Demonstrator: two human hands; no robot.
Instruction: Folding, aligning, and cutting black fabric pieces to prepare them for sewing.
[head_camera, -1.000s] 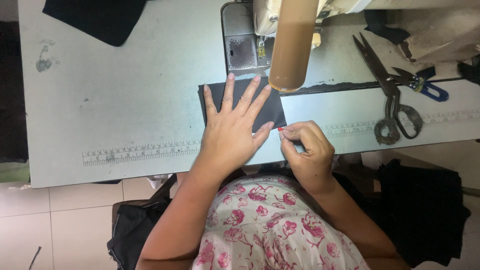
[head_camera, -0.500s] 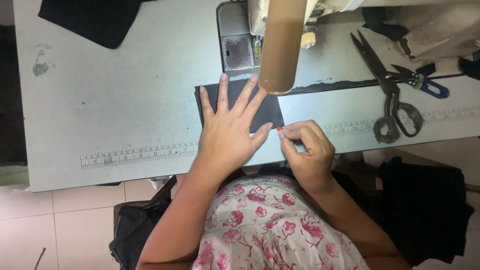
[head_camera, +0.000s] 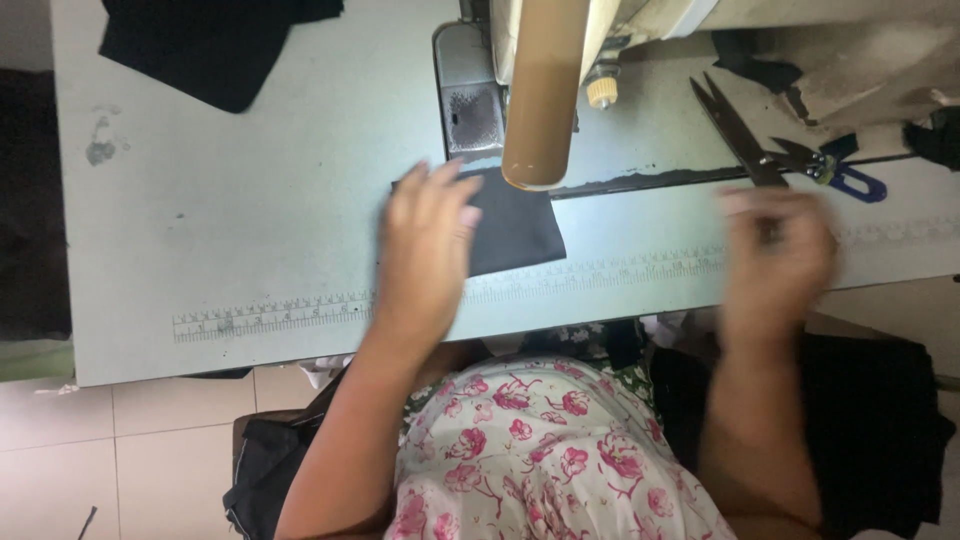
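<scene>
- The person wears a white top (head_camera: 545, 455) printed all over with pink and red flowers and small dark green leaves.
- Both forearms are bare, with no sleeve reaching the wrists.
- The left hand (head_camera: 425, 250) shows no ring or watch.
- The right hand (head_camera: 775, 265) is blurred, so any ring or band cannot be made out.

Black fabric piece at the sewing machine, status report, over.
Left hand flat on the black fabric piece. Right hand blurred, over the scissors, grip unclear. Fabric edge beside the machine's tan arm; nothing blocking it.
</scene>
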